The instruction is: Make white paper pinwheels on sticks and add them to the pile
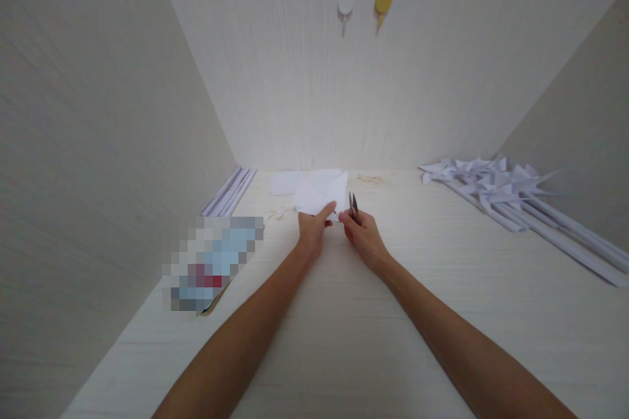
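My left hand (pixel 312 230) pinches a folded white sheet of paper (pixel 319 194) by its near edge, holding it just above the pale table (pixel 344 327). My right hand (pixel 362 236) grips small metal scissors (pixel 353 207), blades pointing up beside the paper's right edge. Both hands are close together near the middle of the table.
Flat white sheets (pixel 289 181) lie behind the held paper. Several white paper pinwheels on sticks (pixel 496 191) are piled at the right. White strips (pixel 230 191) lie along the left wall, with a blurred-out object (pixel 213 263) in front. Two hooks (pixel 364 5) hang on the back wall.
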{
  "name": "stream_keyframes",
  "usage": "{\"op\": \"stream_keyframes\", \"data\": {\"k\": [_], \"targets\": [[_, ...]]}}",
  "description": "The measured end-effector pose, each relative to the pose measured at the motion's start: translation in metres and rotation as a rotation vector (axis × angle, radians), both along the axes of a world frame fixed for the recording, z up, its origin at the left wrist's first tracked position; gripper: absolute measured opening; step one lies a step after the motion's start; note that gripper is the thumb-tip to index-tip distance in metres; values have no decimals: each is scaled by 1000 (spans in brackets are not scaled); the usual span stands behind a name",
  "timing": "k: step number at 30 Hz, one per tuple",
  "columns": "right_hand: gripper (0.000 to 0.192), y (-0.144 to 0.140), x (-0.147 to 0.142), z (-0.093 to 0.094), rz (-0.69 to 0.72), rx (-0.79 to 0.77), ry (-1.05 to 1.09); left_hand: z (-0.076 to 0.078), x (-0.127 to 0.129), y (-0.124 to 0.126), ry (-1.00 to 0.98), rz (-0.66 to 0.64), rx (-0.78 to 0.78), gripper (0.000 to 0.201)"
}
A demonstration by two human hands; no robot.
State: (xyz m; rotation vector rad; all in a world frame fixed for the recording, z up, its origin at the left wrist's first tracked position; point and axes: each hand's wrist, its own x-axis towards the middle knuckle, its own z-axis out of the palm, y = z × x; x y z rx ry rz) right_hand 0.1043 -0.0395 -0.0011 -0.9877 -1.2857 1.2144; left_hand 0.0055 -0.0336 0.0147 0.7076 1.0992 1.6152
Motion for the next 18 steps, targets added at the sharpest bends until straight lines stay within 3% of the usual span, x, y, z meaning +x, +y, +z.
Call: {"op": "stream_keyframes", "data": {"k": [6,10,18], "targets": [[20,0,0,1,-67,-23,19,2,-4,2,-148,36,-22,28],[19,0,0,2,-103,-25,32,-1,-2,1,-75,-14,-1,30],[19,-2,1,5,-128,13,-44,-3,-2,0,139,4,12,35]]}}
